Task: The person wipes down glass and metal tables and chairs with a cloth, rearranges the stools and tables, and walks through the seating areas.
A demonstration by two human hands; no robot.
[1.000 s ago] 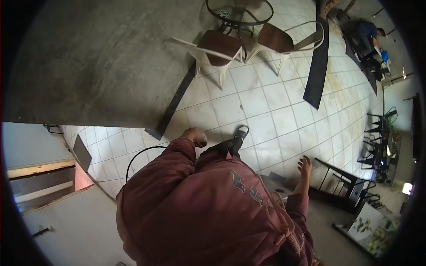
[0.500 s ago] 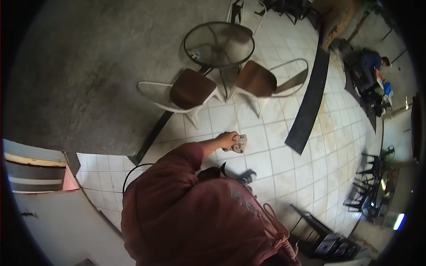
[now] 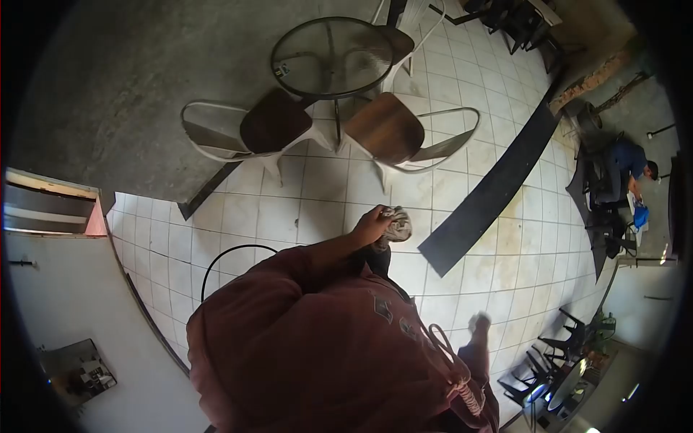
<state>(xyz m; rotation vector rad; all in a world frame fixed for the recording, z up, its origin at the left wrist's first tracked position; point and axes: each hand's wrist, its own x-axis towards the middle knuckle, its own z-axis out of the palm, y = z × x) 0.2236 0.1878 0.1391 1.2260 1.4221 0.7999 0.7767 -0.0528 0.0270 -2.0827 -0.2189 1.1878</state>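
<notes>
My left hand [image 3: 371,225] reaches out ahead of my body, over the tiled floor. Its fingers are closed around a crumpled, greyish-beige cloth [image 3: 398,224], which bulges out past the fingertips. A dark leg [image 3: 380,264] shows just below the cloth. To the right of my maroon hoodie [image 3: 303,346], a motion-smeared shape sticks out, probably my right hand [image 3: 479,322]; its fingers cannot be made out. Beyond my left hand stand metal-framed chairs with a brown wooden seat [image 3: 385,128] and a darker seat [image 3: 273,123].
A round glass table [image 3: 325,61] stands behind the chairs, with a small card [image 3: 281,70] on it. A black strip [image 3: 480,209] crosses the tiles. Another person [image 3: 624,169] bends over at the far right. Dark chairs [image 3: 530,375] and a plant [image 3: 606,325] are at lower right.
My viewpoint has shifted, and the table and chairs now sit further left. The left hand still grips the cloth. A blurred shape has appeared at my right side.
</notes>
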